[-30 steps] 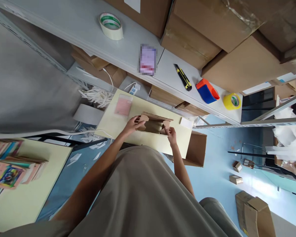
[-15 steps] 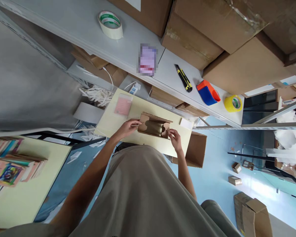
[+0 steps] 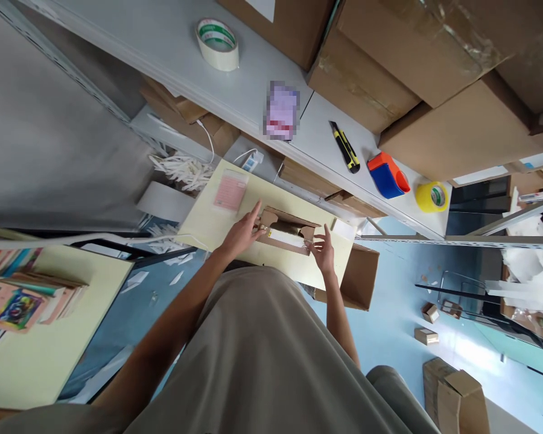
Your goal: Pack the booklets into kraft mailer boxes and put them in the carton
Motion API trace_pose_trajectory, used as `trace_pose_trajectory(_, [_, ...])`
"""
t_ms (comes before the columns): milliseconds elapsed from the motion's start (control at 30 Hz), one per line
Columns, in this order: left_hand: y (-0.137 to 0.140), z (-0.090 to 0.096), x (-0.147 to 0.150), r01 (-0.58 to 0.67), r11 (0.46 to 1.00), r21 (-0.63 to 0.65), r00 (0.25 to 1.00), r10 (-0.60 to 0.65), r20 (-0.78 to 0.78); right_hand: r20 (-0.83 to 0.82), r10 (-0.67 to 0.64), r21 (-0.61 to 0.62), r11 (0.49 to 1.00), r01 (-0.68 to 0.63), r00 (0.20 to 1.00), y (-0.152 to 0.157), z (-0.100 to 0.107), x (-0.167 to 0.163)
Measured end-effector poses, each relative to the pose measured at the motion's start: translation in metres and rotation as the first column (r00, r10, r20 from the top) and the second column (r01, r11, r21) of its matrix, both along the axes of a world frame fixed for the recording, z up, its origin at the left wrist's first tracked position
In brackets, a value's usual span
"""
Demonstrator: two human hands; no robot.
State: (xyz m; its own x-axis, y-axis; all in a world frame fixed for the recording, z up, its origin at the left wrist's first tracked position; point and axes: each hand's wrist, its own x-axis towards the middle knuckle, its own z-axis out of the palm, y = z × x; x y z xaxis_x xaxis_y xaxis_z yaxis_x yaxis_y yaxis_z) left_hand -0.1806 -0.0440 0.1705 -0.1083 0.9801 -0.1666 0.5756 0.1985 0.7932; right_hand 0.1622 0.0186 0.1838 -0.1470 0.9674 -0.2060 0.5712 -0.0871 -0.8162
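Note:
A small open cardboard box (image 3: 284,243) lies on the cream table, its long sides running left to right. Short curved flaps stand at both of its ends, and a white strip shows along its near side. My left hand (image 3: 243,234) grips the left end, fingertips on the cardboard and index finger pointing away. At the opposite end, my right hand (image 3: 323,251) has its fingers bent onto the right edge, with one finger raised. The fingertips are partly hidden against the box.
The cream table (image 3: 203,208) carries a pink-labelled packet (image 3: 230,191). On the shelf above are a white tape roll (image 3: 217,45), a yellow-black cutter (image 3: 345,147), a red-blue tape dispenser (image 3: 388,175) and a yellow tape roll (image 3: 431,196). An open carton (image 3: 359,277) stands right of the table.
Both hands have shifted their hold at the box ends, with index fingers now raised. A white strip now shows along the near side of the box. The view has shifted slightly.

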Motion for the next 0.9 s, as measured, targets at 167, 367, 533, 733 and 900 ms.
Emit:
trace_pose_trajectory(167, [0.003,0.011,-0.007,0.108,0.993,0.055,0.993,-0.104,-0.061,0.061,0.086,0.077,0.993,-0.09,0.994,0.002,0.007,0.002])
trace_pose_trajectory(367, [0.002,-0.003,-0.007,0.072,0.988,0.14,0.997,-0.072,-0.003,0.013,0.081,0.094,0.992,-0.082,0.997,0.001,0.004,-0.002])
trace_pose_trajectory(533, [0.0,-0.004,0.009,-0.054,0.989,0.135,0.999,0.054,0.0,-0.055,0.002,0.039,0.999,0.0,0.999,0.0,0.0,-0.005])
trace_pose_trajectory(733, [0.0,-0.002,0.012,-0.084,0.99,0.115,0.996,0.085,0.0,-0.053,-0.029,0.012,0.999,0.03,0.998,-0.004,-0.002,-0.007])
trace_pose_trajectory(900, [0.002,-0.004,0.001,-0.033,0.994,0.104,0.999,0.037,-0.036,-0.062,-0.043,0.017,0.999,0.044,0.997,-0.005,-0.003,-0.011])
